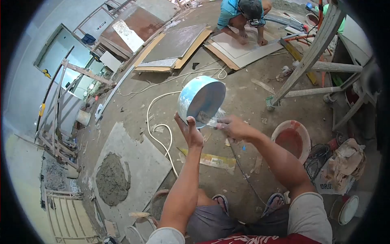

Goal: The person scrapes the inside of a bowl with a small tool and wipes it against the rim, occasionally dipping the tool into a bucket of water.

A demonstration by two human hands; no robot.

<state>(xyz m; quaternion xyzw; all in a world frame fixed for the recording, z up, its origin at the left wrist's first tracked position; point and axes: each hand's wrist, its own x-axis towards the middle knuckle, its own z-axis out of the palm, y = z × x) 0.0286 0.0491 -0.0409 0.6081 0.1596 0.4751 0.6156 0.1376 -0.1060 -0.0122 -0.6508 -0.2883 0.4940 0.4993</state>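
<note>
My left hand [190, 132] grips a round light-blue basin [190, 94] by its lower rim, thumb on the edge. The basin is tipped on its side with its mouth facing right, and some greyish matter lies at the bottom of its inside. With fingers closed, my right hand [236, 127] holds a small hand tool with a whitish, ragged end [215, 118] at the basin's lower lip. Its kind I cannot tell. Both hands are raised well in front of me, above the floor.
A mound of wet mortar [113, 179] lies on a grey board [140, 162] at left. At right stand a bucket [293, 138] and a wooden trestle [308, 57]. A pale hose [168, 140] crosses the floor. Another person [241, 18] crouches over a panel [239, 49] ahead.
</note>
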